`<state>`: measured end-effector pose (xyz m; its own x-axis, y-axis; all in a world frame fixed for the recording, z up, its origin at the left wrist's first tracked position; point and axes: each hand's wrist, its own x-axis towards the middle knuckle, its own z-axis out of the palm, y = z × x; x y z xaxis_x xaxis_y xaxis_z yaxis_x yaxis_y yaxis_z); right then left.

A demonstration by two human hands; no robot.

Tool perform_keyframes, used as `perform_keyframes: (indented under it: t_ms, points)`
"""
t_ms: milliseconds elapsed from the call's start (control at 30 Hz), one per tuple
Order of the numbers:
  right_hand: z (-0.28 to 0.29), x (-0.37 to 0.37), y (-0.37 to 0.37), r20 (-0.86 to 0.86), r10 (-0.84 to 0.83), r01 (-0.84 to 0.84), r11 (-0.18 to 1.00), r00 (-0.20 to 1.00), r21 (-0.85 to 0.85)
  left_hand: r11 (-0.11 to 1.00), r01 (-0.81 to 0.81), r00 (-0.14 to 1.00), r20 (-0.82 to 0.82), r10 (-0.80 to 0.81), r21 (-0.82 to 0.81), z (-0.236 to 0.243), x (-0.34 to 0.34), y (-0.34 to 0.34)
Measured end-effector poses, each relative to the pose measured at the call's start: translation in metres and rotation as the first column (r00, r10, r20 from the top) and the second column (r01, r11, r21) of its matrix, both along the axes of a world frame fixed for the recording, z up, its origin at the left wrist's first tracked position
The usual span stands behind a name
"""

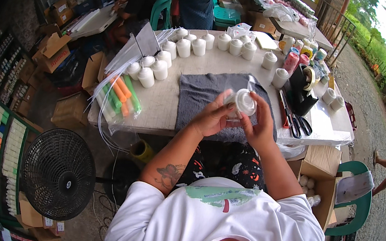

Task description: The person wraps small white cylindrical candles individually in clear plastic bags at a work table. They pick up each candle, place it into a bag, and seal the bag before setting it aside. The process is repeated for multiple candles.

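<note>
My left hand and my right hand are closed around a white cylindrical candle in clear wrap, its round top tilted up. They are above a dark grey towel on the pale table. An arc of several white candles with wicks lines the table's left and far side. At my right lie black-handled scissors, a black tape dispenser and two white cylinders.
Orange and green tapers and white strands lie at the table's left end. A black fan stands lower left; an open box and green chair are lower right. Two people work beyond the table; another person's leg shows far right.
</note>
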<state>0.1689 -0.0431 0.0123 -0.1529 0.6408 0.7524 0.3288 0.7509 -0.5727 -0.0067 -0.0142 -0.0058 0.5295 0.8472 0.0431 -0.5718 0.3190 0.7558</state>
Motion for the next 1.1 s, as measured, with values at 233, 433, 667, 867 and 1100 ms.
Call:
perform_keyframes:
  t_ms: [233,433,667,867,1100]
  points:
    - [-0.045,0.016,0.033,0.248,-0.149,0.193,0.968,0.957,-0.161,0.608,-0.019,0.627,-0.464,0.625,0.793,-0.04,0.016,0.026]
    - [-0.039,0.019,0.038,0.252,-0.036,0.104,0.96,0.967,-0.26,0.618,-0.25,0.608,-0.376,0.699,0.745,-0.061,0.022,0.028]
    - [-0.028,0.021,0.043,0.219,0.046,0.026,0.949,0.975,-0.313,0.479,0.14,0.325,-0.497,0.804,0.867,-0.019,0.022,0.032]
    - [-0.032,0.019,0.037,0.243,0.013,0.058,0.958,0.97,-0.281,0.361,0.097,0.396,-0.369,0.841,0.928,-0.033,0.02,0.034]
    - [-0.057,-0.001,0.041,0.21,-0.159,0.198,0.964,0.965,-0.18,0.359,-0.014,0.455,-0.314,0.833,0.933,-0.035,0.024,0.023]
